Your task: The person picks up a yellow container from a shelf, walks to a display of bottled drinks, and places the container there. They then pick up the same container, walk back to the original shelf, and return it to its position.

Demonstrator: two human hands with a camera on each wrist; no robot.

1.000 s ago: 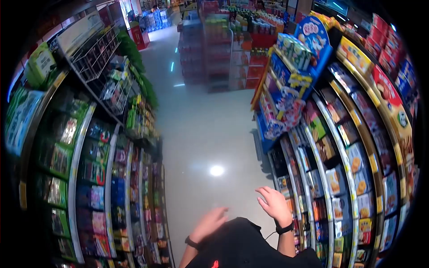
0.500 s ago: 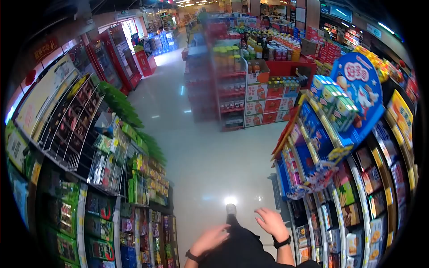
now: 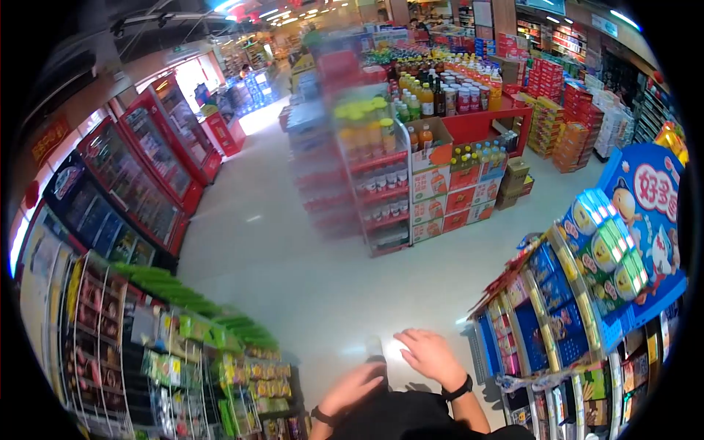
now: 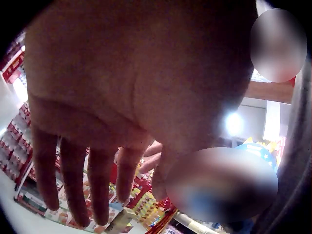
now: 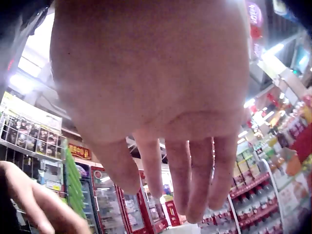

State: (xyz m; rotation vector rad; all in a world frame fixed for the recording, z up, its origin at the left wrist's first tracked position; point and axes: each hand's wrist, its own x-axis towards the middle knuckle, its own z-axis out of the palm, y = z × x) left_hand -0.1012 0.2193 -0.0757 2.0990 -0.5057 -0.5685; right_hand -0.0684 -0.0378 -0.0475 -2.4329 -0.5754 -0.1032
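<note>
Both hands are held in front of the body over the shop floor, with nothing in either. My left hand (image 3: 353,389) is low in the head view, its fingers pointing inward. In the left wrist view its palm fills the top and the fingers (image 4: 100,185) hang loosely extended. A little to the right is my right hand (image 3: 431,357), with a dark band round the wrist. Its fingers (image 5: 180,180) are likewise relaxed and extended in the right wrist view. Neither hand touches any goods.
Ahead stands a drinks display (image 3: 378,198) with boxes and bottles. On the right is a blue snack rack (image 3: 557,293). A wire rack with packets (image 3: 95,323) lines the left, with red glass-door fridges (image 3: 136,176) beyond. Pale floor (image 3: 293,271) runs between them.
The person has walked forward out of the aisle, so the drinks display looks nearer and the side racks have slid down and outward. Both hands stay empty in front of the body.
</note>
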